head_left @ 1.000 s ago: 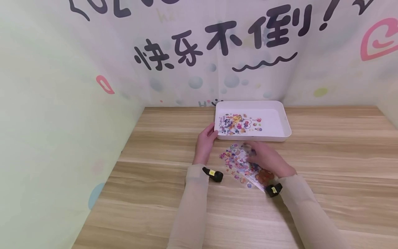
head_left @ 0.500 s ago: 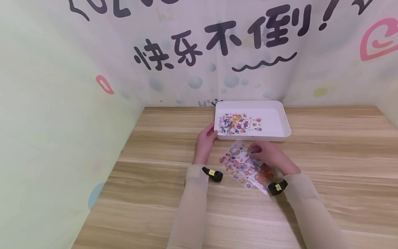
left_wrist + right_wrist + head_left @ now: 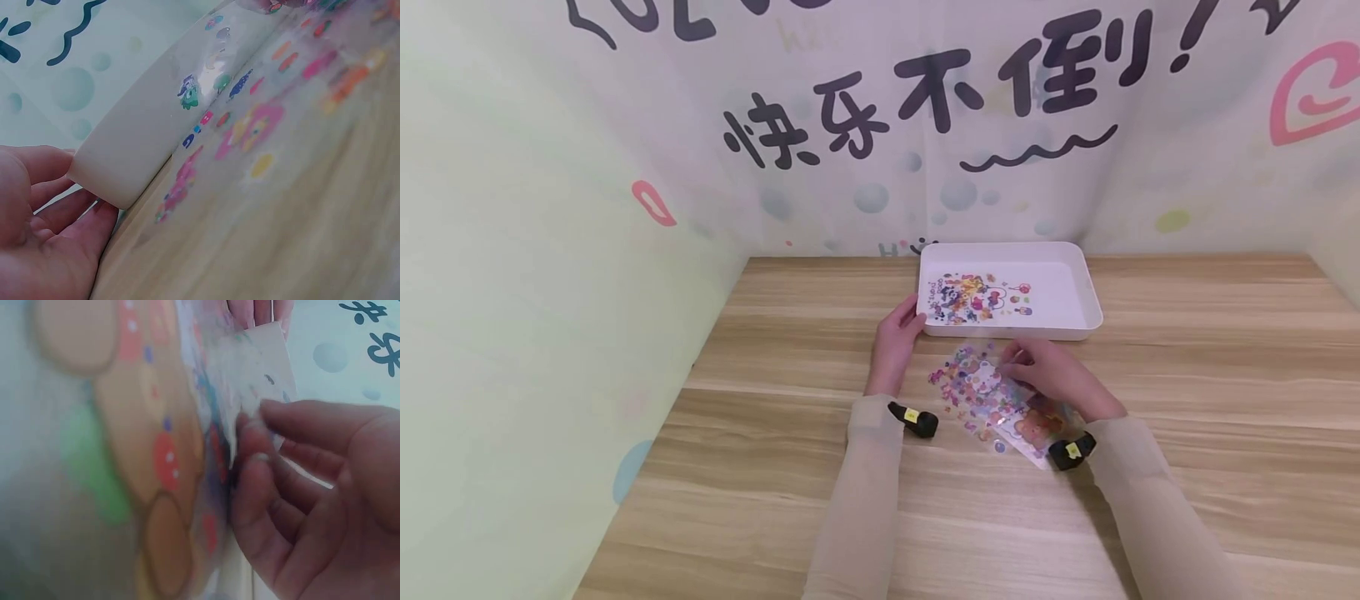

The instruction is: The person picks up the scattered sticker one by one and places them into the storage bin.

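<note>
In the head view, my left hand [image 3: 895, 343] holds the near left corner of a white plastic tray [image 3: 1060, 333], thumb and fingers about the corner. The left wrist view shows this hand [image 3: 50, 219] against the tray's outer wall [image 3: 134, 134]. Just in front of the tray, my right hand [image 3: 1051, 375] pinches the far right edge of clear sticker sheets [image 3: 981, 408] printed with small colourful figures and a brown bear. In the right wrist view, the curled fingers of the right hand [image 3: 325, 494] are at the sheet's edge; what exactly lies between the fingertips is partly hidden.
Inside the tray, at its left, lie colourful printed stickers [image 3: 970, 300]. The tray stands at the back of a wood-grain table [image 3: 760, 467], near a wall cloth [image 3: 850, 208] with large dark characters. Black wrist cameras [image 3: 917, 421] are strapped to both sleeves.
My right hand has shifted slightly right, its fingers drawn together at the sheets' edge. The sheets have shifted a little. The left hand and tray have stayed in place.
</note>
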`<state>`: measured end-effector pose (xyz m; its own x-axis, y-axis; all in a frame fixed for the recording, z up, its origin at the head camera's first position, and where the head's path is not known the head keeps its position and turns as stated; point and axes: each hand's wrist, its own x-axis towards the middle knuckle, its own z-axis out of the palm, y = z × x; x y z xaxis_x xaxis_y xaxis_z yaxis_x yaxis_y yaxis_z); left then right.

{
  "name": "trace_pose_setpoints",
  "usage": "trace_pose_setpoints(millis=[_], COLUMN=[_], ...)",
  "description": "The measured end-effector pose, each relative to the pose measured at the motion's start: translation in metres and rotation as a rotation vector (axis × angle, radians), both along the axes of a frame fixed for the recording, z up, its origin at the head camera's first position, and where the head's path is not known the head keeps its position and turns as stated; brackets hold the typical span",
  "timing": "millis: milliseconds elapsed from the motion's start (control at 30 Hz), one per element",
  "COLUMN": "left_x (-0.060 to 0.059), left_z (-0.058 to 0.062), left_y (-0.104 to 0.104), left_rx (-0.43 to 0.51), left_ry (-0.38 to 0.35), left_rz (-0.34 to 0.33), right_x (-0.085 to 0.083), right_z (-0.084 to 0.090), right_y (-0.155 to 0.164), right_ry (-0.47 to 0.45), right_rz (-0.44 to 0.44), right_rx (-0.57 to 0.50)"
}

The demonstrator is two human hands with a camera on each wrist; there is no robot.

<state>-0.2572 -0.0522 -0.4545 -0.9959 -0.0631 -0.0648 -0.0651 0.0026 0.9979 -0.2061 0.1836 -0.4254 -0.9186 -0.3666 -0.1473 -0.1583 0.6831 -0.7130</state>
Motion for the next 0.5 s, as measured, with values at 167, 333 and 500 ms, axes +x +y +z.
trace_pose_setpoints(millis=[167, 333, 500], left_x=[0.0, 0.0, 0.0], left_z=[0.0, 0.001, 0.0], left_y=[0.0, 0.001, 0.0], left_rx=[-0.02, -0.017, 0.005], left_ry=[-0.02, -0.011, 0.01], left_rz=[0.004, 0.004, 0.002], right_x=[0.0, 0.0, -0.001], right_z=[-0.001, 0.0, 0.001], right_y=[0.003, 0.007, 0.011], right_ry=[-0.042, -0.024, -0.02], right_rz=[-0.009, -0.035, -0.059], right_rx=[-0.061, -0.122, -0.166])
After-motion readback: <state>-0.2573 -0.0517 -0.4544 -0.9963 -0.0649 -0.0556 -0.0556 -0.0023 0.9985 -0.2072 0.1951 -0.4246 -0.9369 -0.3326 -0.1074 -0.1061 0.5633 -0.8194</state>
